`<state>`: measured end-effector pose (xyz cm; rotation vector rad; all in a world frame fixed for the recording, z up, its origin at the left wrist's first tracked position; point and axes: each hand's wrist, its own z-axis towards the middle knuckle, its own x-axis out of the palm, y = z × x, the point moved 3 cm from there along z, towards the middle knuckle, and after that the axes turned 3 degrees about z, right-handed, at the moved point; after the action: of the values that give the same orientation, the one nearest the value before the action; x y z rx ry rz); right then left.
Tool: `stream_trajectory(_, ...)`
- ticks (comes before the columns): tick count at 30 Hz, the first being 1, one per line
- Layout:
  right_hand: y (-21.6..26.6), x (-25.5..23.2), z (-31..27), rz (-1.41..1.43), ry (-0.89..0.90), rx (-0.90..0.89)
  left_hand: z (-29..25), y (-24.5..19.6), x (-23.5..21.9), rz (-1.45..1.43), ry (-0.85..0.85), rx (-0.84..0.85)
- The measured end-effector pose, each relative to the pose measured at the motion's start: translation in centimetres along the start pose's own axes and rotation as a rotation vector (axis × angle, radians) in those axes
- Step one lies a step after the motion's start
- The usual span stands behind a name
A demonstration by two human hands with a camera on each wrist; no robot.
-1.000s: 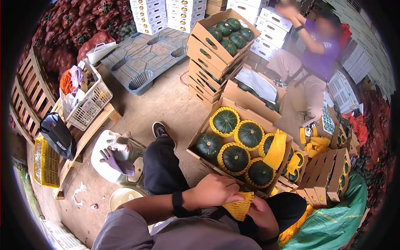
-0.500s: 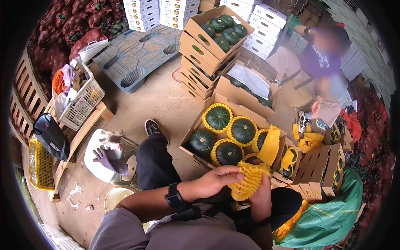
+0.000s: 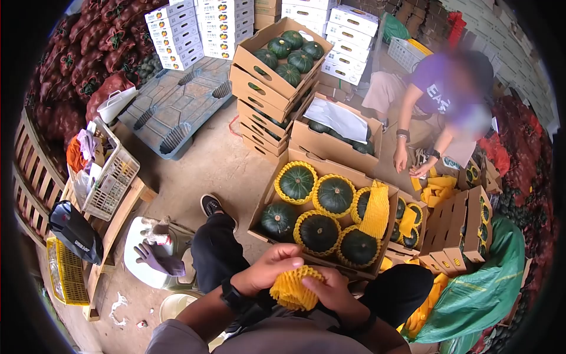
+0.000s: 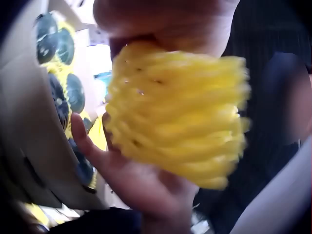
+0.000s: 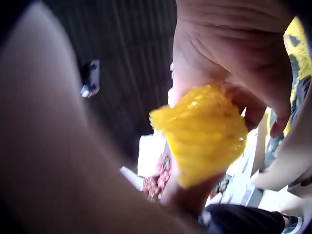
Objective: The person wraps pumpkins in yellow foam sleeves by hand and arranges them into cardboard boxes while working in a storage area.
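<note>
Both hands grip a yellow foam net sleeve low over the lap. My left hand holds its left side, thumb and fingers at the upper rim. Across from it, my right hand pinches the right side, thumb over the rim. Close up in the left wrist view, the foam net sleeve looks short, ribbed and blurred, spanning both hands. Just beyond the hands is an open cardboard box of dark green pumpkins. Most wear yellow nets; one pumpkin at the left is bare. A flat net sleeve lies over the right side.
Stacked boxes of bare pumpkins stand behind. A person crouches at the back right beside loose yellow nets. A green sack lies at my right. Left are a white stool with a glove and a plastic pallet.
My hands and the net sleeve have moved left in the head view, and the sleeve looks shorter and rounder. The head view has shifted. The person behind has lowered their arms toward the nets.
</note>
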<state>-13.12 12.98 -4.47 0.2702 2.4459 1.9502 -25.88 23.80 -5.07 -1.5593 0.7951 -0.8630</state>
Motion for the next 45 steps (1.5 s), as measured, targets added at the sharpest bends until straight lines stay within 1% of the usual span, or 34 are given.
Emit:
stream_trajectory(1,-1.7,-0.7,0.6,0.211,-0.146,0.060,-0.1,0.2,-0.3,-0.109,0.016,-0.026)
stream_trajectory(2,-1.2,-1.8,2.3,0.864,-0.069,-0.020,0.1,-0.1,-0.5,-0.218,0.030,-0.045)
stream_trajectory(3,-0.6,-2.8,3.1,0.978,-0.193,0.075,0.3,-0.3,-0.7,-0.329,0.044,-0.062)
stream_trajectory(4,0.1,-2.5,3.3,0.926,-0.185,0.099,0.3,-0.4,-1.0,-0.443,0.054,-0.083)
stream_trajectory(5,0.4,-2.0,3.5,0.874,-0.176,0.123,0.9,1.9,-4.0,0.195,-0.084,-0.083)
stream_trajectory(6,-0.3,-1.4,3.9,0.546,-0.094,0.140,1.6,-1.8,-5.6,0.580,-0.286,-0.213)
stream_trajectory(7,-1.0,-0.6,4.3,0.218,-0.013,0.153,2.8,-1.8,-7.5,0.867,-0.424,-0.013)
stream_trajectory(8,-0.8,0.3,5.2,0.244,0.035,0.256,4.2,-2.0,-8.7,0.892,-0.428,0.013)
stream_trajectory(11,-3.6,1.8,9.8,0.621,-0.004,0.456,9.6,2.8,-10.8,0.949,0.098,-0.348)
stream_trajectory(13,-5.0,2.3,12.6,0.750,-0.032,0.436,11.2,5.3,-10.1,1.024,-0.044,-0.487)
stream_trajectory(14,-5.4,2.2,13.2,0.818,-0.050,0.425,11.6,5.8,-9.8,1.060,-0.111,-0.555)
stream_trajectory(17,-6.8,1.5,11.8,0.995,0.060,0.283,9.3,-0.8,-8.0,1.169,-0.198,-0.441)
stream_trajectory(18,-3.1,2.6,9.4,0.878,-0.083,0.278,8.5,-1.7,-8.4,1.133,-0.284,-0.327)
stream_trajectory(19,-2.5,2.6,8.6,0.657,-0.138,0.092,7.4,-3.5,-8.4,1.035,-0.206,-0.284)
stream_trajectory(21,-1.9,2.1,6.5,0.197,-0.228,-0.255,4.7,-4.5,-7.2,0.792,-0.218,-0.229)
stream_trajectory(22,-1.1,1.4,6.0,-0.004,-0.267,-0.317,4.0,-3.7,-6.5,0.456,-0.190,-0.152)
stream_trajectory(23,-0.3,0.6,5.8,-0.168,-0.316,-0.351,3.5,-2.8,-5.7,0.123,-0.163,-0.070)
stream_trajectory(24,0.6,-0.1,5.6,-0.141,-0.315,-0.309,3.1,-2.2,-5.3,-0.204,-0.134,0.017)
stream_trajectory(25,1.2,-0.6,5.6,-0.112,-0.315,-0.267,2.6,-1.5,-5.3,-0.323,-0.138,-0.047)
stream_trajectory(26,1.2,-1.1,5.7,-0.178,-0.363,-0.251,2.2,-0.7,-5.2,-0.444,-0.140,-0.113)
stream_trajectory(27,1.4,-1.3,5.3,-0.111,-0.378,-0.078,1.9,0.2,-5.0,-0.568,-0.142,-0.178)
stream_trajectory(29,0.4,-1.7,5.2,-0.012,-0.426,0.008,1.9,2.5,-5.0,-0.616,-0.160,-0.155)
stream_trajectory(31,-2.1,-1.4,5.8,0.464,-0.503,0.074,2.1,3.7,-4.4,-0.708,-0.178,-0.128)
stream_trajectory(32,-2.9,-1.2,6.0,0.704,-0.533,0.107,2.4,0.3,-2.7,-0.641,-0.227,-0.061)
stream_trajectory(34,-0.2,-0.9,4.8,0.819,-0.333,0.011,1.8,-0.3,-1.5,-0.560,-0.232,-0.096)
stream_trajectory(35,1.1,-0.7,4.1,0.876,-0.234,-0.038,1.7,-0.2,-1.2,-0.518,-0.231,-0.115)
stream_trajectory(36,2.0,-0.8,3.6,0.680,-0.283,-0.262,1.8,0.3,-1.6,-0.337,-0.134,-0.233)
stream_trajectory(37,1.4,-1.7,3.5,0.712,-0.219,-0.555,1.9,0.5,-1.4,-0.457,-0.036,-0.272)
stream_trajectory(39,1.0,-1.9,3.6,0.412,-0.642,-0.346,1.6,-1.7,-0.5,-0.474,-0.158,-0.156)
stream_trajectory(40,1.0,-1.2,4.0,0.458,-0.604,-0.259,1.5,-1.7,-0.7,-0.379,-0.210,-0.121)
stream_trajectory(41,0.5,-0.7,3.8,0.593,-0.374,-0.083,1.3,-1.7,-0.8,-0.284,-0.261,-0.084)
stream_trajectory(42,0.6,-0.5,3.4,0.621,-0.310,-0.080,1.3,-1.8,-1.0,-0.187,-0.311,-0.044)
stream_trajectory(43,0.8,-0.3,3.2,0.650,-0.246,-0.076,1.1,-1.6,-1.1,-0.279,-0.285,-0.046)
stream_trajectory(45,1.5,-0.3,2.6,0.655,-0.179,-0.115,0.4,-0.9,-1.4,-0.467,-0.236,-0.057)
